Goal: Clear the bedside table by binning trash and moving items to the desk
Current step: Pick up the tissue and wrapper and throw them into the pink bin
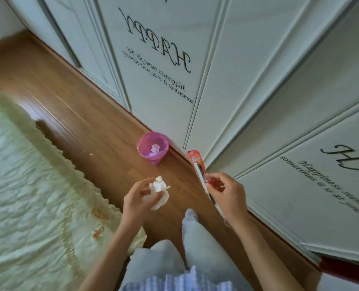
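White crumpled tissue (158, 191) is sitting clenched in the left hand (139, 199).
Right hand (226, 193) fingers are pinching a red-and-white wrapper (197, 164); pink bin (152, 147) is standing ahead on the wooden floor (69, 97).

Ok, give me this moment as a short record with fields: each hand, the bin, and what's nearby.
left hand: grip closed on crumpled white tissue
right hand: grip closed on long red and white wrapper
bin: pink liner, on wooden floor by white wardrobe doors, white scrap already inside
bed: to the person's left
trash binned: neither held item yet
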